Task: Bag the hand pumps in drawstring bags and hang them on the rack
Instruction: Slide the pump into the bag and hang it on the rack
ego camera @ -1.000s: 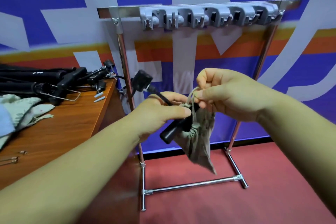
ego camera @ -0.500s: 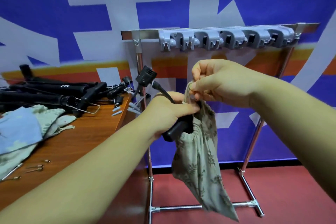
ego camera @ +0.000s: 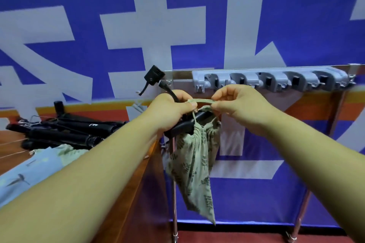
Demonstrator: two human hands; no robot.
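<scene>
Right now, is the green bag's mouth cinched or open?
Cinched: the bag gathers tight around the pump; the right hand holds the drawstring taut.

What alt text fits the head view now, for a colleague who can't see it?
Two hands hold a green leaf-print drawstring bag before the rack: the left hand grips the black hand pump sticking out of it, the right hand pinches the drawstring. More pumps and bags lie on the table.

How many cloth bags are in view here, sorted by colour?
Green bags: 2, one held, one lying on the table
Light blue bags: 1, on the table
Total: 3
</scene>
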